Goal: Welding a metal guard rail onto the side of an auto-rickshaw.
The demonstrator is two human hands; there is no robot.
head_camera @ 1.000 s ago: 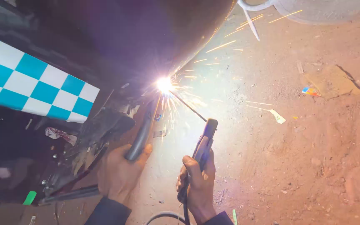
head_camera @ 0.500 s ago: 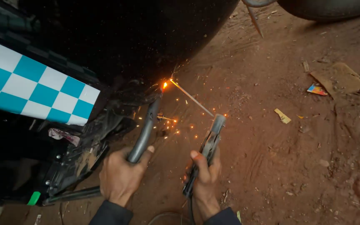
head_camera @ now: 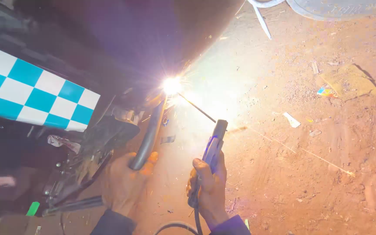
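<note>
Metal pipe (head_camera: 149, 137) clasped in the left hand (head_camera: 122, 182); right hand (head_camera: 209, 187) grips the electrode holder (head_camera: 212, 146), arc (head_camera: 172, 85) blazing beside a checkered panel (head_camera: 31, 93); littered red dirt floor (head_camera: 327, 174).

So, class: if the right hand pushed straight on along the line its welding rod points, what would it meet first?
The right hand aims its thin dark welding rod up-left at the bright arc, so probably the top end of the curved grey metal pipe; glare hides exact contact.
</note>
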